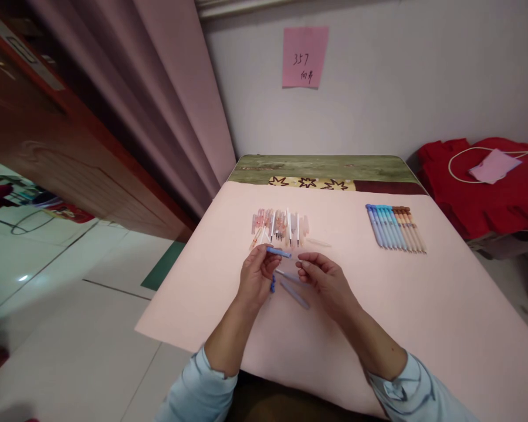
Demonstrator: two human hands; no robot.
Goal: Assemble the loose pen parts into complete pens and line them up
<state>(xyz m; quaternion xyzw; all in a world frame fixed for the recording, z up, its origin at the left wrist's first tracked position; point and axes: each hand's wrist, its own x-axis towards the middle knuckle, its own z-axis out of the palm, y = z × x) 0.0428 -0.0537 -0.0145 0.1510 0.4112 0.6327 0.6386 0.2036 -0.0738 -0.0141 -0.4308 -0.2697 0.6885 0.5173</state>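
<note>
My left hand [257, 271] is closed around a blue pen barrel [279, 252], held level above the table with its end pointing right. Close to that end, my right hand [323, 274] pinches something too small to make out between thumb and fingertips. Beneath my hands lie pale blue pen parts [295, 294] and a small dark blue piece [273, 283]. Just beyond them is a pile of loose pen parts [281, 225], with clear, pinkish and white pieces and several thin refills with dark tips.
Pens in a neat row [395, 228], blue through brown, lie on the table's right side. Pale pink paper [193, 287] covers the table [317, 164]. A red cloth-covered seat [444, 193] stands at right; a curtain [171, 99] and wooden door [92, 152] are at left.
</note>
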